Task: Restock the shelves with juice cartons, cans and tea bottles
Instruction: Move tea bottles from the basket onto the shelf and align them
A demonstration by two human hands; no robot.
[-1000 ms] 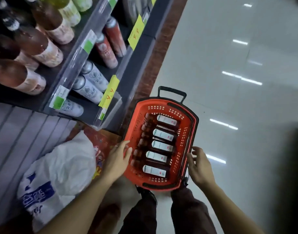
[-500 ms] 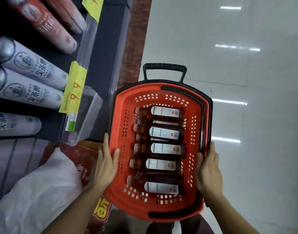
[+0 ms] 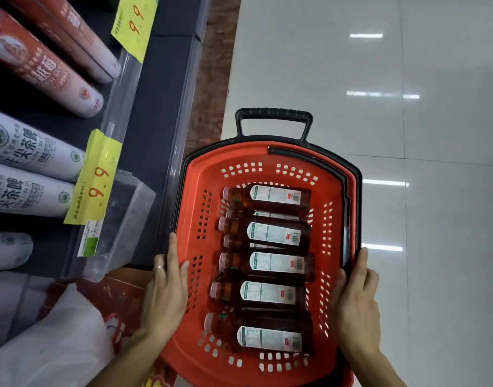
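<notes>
My left hand [image 3: 167,291] grips the left rim of the red basket [image 3: 270,160], my right hand [image 3: 357,300] grips its right rim; both clenched on it. 5 tea bottles [image 3: 276,263] lie flat inside, caps toward 9 o'clock, more underneath. Shelf [image 3: 156,113] with cans [image 3: 36,152] at 10 o'clock, yellow 9.9 price tags [image 3: 98,177] on its edge.

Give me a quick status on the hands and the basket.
Left hand and right hand grip opposite rims of the red basket. Tea bottles lie inside, none shelved yet. Nothing blocking.
</notes>
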